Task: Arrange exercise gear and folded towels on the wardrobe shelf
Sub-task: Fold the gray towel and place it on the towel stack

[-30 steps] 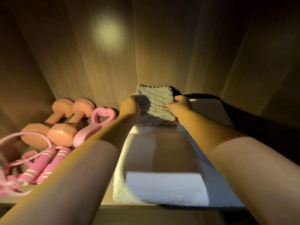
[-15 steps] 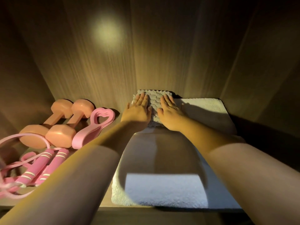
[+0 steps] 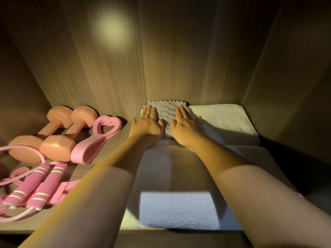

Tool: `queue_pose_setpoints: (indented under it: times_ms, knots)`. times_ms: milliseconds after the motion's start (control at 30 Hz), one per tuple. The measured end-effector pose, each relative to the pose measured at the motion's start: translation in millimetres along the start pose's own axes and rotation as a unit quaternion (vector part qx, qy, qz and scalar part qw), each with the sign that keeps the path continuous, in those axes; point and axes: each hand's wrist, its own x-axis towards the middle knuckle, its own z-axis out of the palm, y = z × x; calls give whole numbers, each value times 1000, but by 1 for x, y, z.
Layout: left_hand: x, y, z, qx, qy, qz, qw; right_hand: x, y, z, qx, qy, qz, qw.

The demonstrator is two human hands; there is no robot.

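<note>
A round patch of warm light [image 3: 111,29] falls on the wood-grain back panel [image 3: 179,59] between darker side walls [image 3: 21,86].

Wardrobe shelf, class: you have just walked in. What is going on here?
A person presses the left hand and the right hand flat on a small grey folded towel at the back of the shelf, where it lies on a larger white towel. Left of the towels lie two peach dumbbells, a pink heart-shaped loop and a pink skipping rope, none being touched.

Grey towel [image 3: 167,112] flat atop folded white towel [image 3: 223,120], peach dumbbells [image 3: 57,147] left
</note>
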Motion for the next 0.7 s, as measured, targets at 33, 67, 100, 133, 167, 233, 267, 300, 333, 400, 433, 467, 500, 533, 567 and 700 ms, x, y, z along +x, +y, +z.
queue_pose_setpoints:
  times_ms: [33, 67, 100, 133, 167, 233, 267, 300, 333, 400, 433, 467, 500, 533, 567, 700]
  knots:
    - [0, 1, 1, -3, 0, -3, 1000, 0, 0, 0, 1, 0, 4, 1000]
    - [-1, 1, 1, -6, 1, -3, 1000, -1, 0, 0, 0, -1, 7, 1000]
    - [-1, 0, 1, -7, 2, -2, 1000, -1, 0, 0, 0, -2, 9, 1000]
    - [-1, -1, 0, -8, 1, 1, 1000, -1, 1, -1, -1, -3, 8, 1000]
    - [-1, -3, -1, -9, -2, 5, 1000, -1, 2, -1, -2, -5, 7, 1000]
    - [-2, -8, -2, -6, -9, 15, 1000, -1, 5, -3, -10, -8, 1, 1000]
    - [-4, -10, -3, -6, -13, 20, 1000, -1, 6, -3, -14, -7, -2, 1000]
    - [-5, -12, -5, -5, -18, 24, 1000, -1, 8, -3, -16, -6, -4, 1000]
    - [-7, -14, -6, -2, -24, 27, 999, -1, 9, -4, -17, -6, -6, 1000]
    - [-8, -16, -8, 4, -37, 30, 999, -1, 10, -4, -12, -10, -13, 1000]
    - [-8, -17, -9, 7, -44, 31, 999, -2, 11, -5, -9, -13, -18, 1000]
    - [-8, -17, -10, 10, -49, 31, 998, -3, 12, -5, -7, -14, -20, 1000]
    - [-7, -16, -11, 11, -51, 29, 998, -4, 15, -6, -7, -13, -19, 1000]
    - [-7, -16, -12, 9, -53, 25, 998, -5, 17, -7, -8, -11, -13, 1000]
    - [-6, -16, -13, -2, -56, 15, 998, -8, 21, -7, -11, -10, -3, 1000]
    - [-9, -18, -17, -148, -44, -80, 985, -24, 36, -19, 0, -24, 49, 999]
